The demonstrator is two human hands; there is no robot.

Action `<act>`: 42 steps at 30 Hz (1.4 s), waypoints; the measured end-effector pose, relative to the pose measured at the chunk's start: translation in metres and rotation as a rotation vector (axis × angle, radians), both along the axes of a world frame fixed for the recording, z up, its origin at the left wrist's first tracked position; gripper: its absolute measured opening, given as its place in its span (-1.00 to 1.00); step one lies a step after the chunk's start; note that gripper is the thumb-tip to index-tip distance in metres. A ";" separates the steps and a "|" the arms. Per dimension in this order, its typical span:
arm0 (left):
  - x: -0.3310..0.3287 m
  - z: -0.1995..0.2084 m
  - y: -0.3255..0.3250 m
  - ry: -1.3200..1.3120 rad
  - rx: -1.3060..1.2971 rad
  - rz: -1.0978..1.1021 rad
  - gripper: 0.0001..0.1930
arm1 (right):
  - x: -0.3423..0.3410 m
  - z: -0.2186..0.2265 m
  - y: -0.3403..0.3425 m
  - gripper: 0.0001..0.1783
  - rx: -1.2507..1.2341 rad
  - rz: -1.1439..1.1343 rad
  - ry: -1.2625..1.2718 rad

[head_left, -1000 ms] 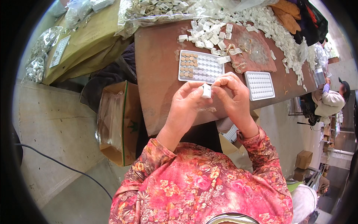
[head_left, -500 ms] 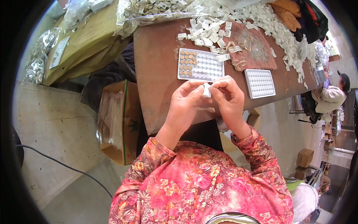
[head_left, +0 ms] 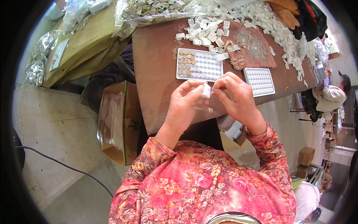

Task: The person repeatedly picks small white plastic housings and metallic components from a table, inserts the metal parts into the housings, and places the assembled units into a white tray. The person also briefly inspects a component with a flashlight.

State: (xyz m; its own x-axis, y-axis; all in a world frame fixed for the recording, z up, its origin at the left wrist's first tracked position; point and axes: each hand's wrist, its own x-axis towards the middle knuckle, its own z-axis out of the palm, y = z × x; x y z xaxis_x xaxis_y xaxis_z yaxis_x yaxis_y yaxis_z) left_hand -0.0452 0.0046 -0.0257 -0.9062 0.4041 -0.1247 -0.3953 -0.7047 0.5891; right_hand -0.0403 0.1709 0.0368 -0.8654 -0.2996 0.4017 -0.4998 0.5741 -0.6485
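Note:
My left hand [head_left: 181, 110] pinches a small white plastic box [head_left: 206, 90] between thumb and fingertips, just over the table's near edge. Close to the box's right side, the thumb and fingers of my right hand [head_left: 238, 98] are pressed together; anything between them is too small to make out. Just beyond my hands lies a white cavity tray [head_left: 204, 64], its left part filled with small round tan discs [head_left: 185, 62]. Another little white box [head_left: 221, 56] rests over that tray's right edge. A second white cavity tray [head_left: 259, 82] sits to the right of my hands.
Loose small white boxes [head_left: 209, 31] are heaped at the back of the brown table [head_left: 156, 71]. A reddish cloth pad [head_left: 257, 48] carries tangled strings. Left of the table stands an open cardboard box [head_left: 130, 123] with plastic inside. Another person [head_left: 330, 98] is at far right.
My right hand has drawn slightly right and down, away from the white box. The box has turned a little in my left hand, which stays in place.

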 end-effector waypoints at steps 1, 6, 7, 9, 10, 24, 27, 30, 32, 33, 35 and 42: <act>0.000 0.000 0.000 -0.006 0.004 -0.002 -0.81 | 0.000 0.001 0.000 -0.91 0.022 0.008 0.007; -0.001 0.001 0.001 0.012 -0.054 -0.015 -0.81 | 0.001 -0.001 -0.001 -0.91 0.068 0.035 0.030; -0.002 0.001 0.001 0.023 -0.074 -0.008 -0.81 | 0.002 -0.002 -0.001 -0.91 0.065 0.030 0.027; 0.000 0.002 0.001 0.002 -0.077 -0.017 -0.82 | 0.002 -0.001 0.001 -0.91 0.034 0.020 -0.020; 0.000 0.003 0.000 0.004 -0.067 -0.020 -0.82 | 0.001 0.000 0.002 -0.91 0.005 0.017 -0.060; 0.001 -0.005 0.001 0.042 -0.010 -0.019 -0.80 | 0.011 -0.013 -0.020 -0.89 -0.010 -0.145 0.107; 0.003 -0.004 0.003 0.058 -0.026 -0.012 -0.80 | 0.013 -0.014 -0.015 -0.88 -0.115 -0.165 0.023; 0.002 -0.004 0.003 0.047 -0.012 -0.014 -0.79 | 0.016 -0.017 -0.014 -0.90 -0.092 -0.170 0.076; -0.001 -0.007 0.002 0.056 0.024 -0.039 -0.79 | 0.015 -0.020 -0.017 -0.92 -0.051 -0.172 0.135; -0.001 -0.007 0.002 0.047 0.005 -0.028 -0.79 | 0.014 -0.020 -0.017 -0.93 -0.051 -0.159 0.160; -0.001 -0.005 0.002 0.050 -0.010 -0.026 -0.79 | 0.012 -0.020 -0.015 -0.92 -0.043 -0.169 0.110; -0.057 0.086 -0.021 1.144 -1.101 0.513 -0.90 | 0.033 -0.016 0.009 -0.81 -0.331 -0.265 -0.042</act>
